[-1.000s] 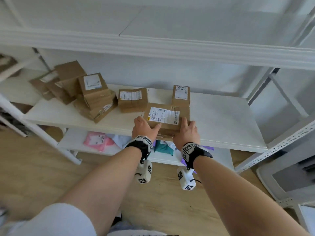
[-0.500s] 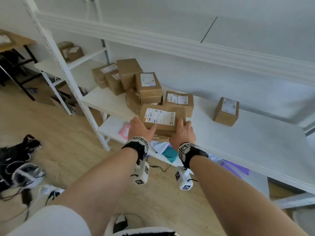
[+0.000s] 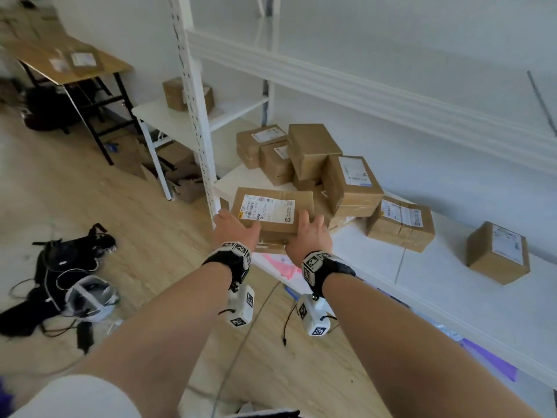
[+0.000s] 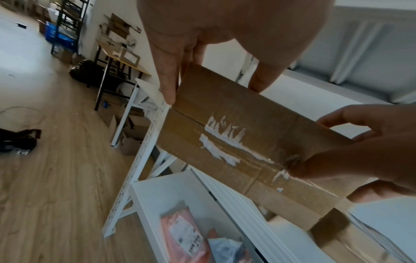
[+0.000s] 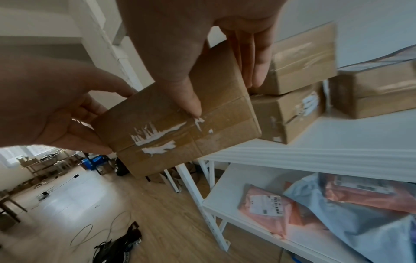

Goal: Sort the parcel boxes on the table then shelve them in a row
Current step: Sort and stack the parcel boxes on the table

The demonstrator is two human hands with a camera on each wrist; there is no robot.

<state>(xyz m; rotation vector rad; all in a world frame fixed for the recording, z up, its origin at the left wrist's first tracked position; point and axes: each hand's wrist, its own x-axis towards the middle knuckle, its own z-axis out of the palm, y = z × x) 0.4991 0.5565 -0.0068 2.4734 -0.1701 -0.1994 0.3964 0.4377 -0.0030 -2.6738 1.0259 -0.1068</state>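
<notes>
I hold a flat brown parcel box (image 3: 272, 212) with a white label on top, level at the front left corner of the white shelf (image 3: 376, 267), beside the perforated upright post (image 3: 196, 116). My left hand (image 3: 236, 226) grips its left end, thumb on top and fingers (image 4: 167, 80) underneath. My right hand (image 3: 310, 232) grips its right end, thumb (image 5: 188, 92) on the taped near face and fingers along the far side. Torn white tape marks that near face (image 4: 225, 140). Behind and to the right lies a loose pile of brown boxes (image 3: 316, 158).
Two more boxes stand on the shelf to the right, a labelled one (image 3: 401, 223) and a small one (image 3: 497, 251). Pink and grey mailer bags (image 5: 265, 206) lie on the lower shelf. A wooden table (image 3: 69, 61) with parcels is at far left; black gear and cables (image 3: 66, 267) lie on the floor.
Both hands have carried the box leftwards along the shelf front, from near its middle to the left end by the upright post. The view has swung left with it.
</notes>
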